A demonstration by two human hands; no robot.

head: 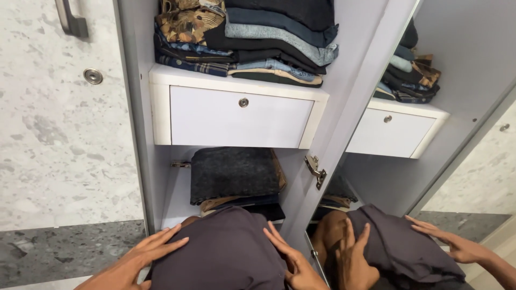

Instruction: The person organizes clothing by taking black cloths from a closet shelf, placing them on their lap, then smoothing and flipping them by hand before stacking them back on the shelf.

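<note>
Left hand (141,256): flat, fingers spread, pressed on dark garment's (223,252) left edge.
Right hand (293,263): flat against garment's right edge.
Above garment: folded stack (234,177), drawer (239,117).

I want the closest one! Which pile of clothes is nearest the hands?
The low pile under the drawer, topped by dark grey cloth; the other pile sits higher.

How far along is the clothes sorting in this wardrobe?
Done: folded stacks sit on the upper shelf and a dark pile on the lower one. In hand: the left hand and right hand press a grey garment. Left: that garment is not yet shelved.
</note>
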